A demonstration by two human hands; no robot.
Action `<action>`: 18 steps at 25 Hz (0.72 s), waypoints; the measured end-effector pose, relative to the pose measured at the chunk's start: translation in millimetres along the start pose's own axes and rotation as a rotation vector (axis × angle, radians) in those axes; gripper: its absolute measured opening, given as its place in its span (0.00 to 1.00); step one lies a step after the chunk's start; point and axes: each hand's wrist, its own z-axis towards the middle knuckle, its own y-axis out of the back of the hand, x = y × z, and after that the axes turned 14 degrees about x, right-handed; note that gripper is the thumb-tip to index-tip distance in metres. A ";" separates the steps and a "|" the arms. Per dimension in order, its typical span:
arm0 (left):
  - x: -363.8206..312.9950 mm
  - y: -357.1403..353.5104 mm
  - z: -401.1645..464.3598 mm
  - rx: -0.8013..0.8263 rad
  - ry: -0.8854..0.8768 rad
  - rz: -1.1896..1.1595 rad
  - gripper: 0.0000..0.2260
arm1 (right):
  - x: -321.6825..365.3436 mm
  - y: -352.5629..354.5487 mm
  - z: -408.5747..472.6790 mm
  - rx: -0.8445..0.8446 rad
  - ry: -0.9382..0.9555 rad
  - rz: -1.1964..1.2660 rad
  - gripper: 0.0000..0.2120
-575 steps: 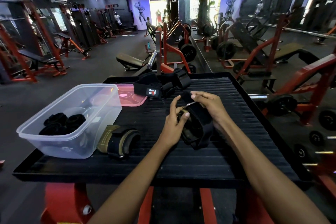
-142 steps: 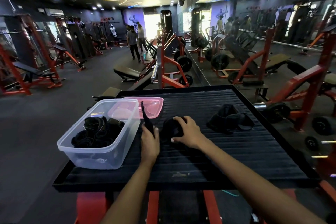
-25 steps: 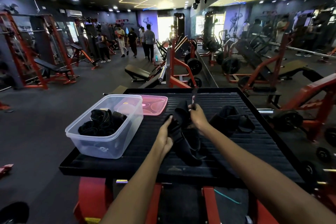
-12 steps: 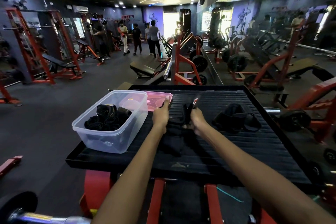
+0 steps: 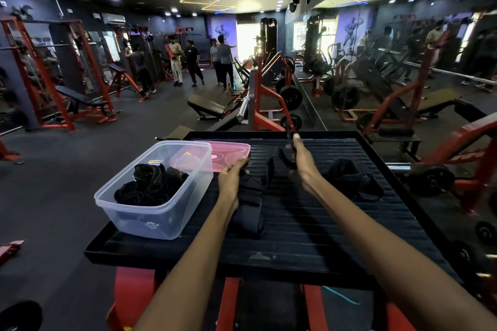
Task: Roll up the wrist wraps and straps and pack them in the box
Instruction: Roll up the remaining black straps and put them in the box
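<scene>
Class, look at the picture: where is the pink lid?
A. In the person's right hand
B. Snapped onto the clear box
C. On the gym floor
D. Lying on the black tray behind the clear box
D: the pink lid lies flat on the black tray, just behind the open clear box.

arms: two long bare arms, no sleeves in sight
wrists: bare, no watch, no band
left hand (image 5: 231, 180): bare, no glove, no ring to see
right hand (image 5: 300, 161): bare, no glove, one short pale nail shows at the top fingertip
rest of body: out of view
</scene>
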 end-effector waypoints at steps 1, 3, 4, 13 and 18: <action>-1.0 -1.7 -1.4 -0.001 -0.022 -0.012 0.09 | 1.2 0.0 0.6 -0.007 0.026 -0.020 0.16; 1.0 -1.9 -0.3 -0.010 -0.098 -0.023 0.11 | 7.5 -2.7 -0.6 0.000 0.067 -0.052 0.07; 2.2 -1.1 0.2 -0.010 -0.130 -0.049 0.13 | 10.5 -3.5 -0.5 0.015 0.085 -0.050 0.05; -0.3 -1.7 4.9 -0.041 -0.201 -0.184 0.18 | 33.4 -27.7 3.5 -0.008 0.424 -0.564 0.08; -1.6 2.2 8.0 0.069 -0.165 -0.283 0.29 | 31.3 -26.2 21.0 0.152 0.146 -0.576 0.11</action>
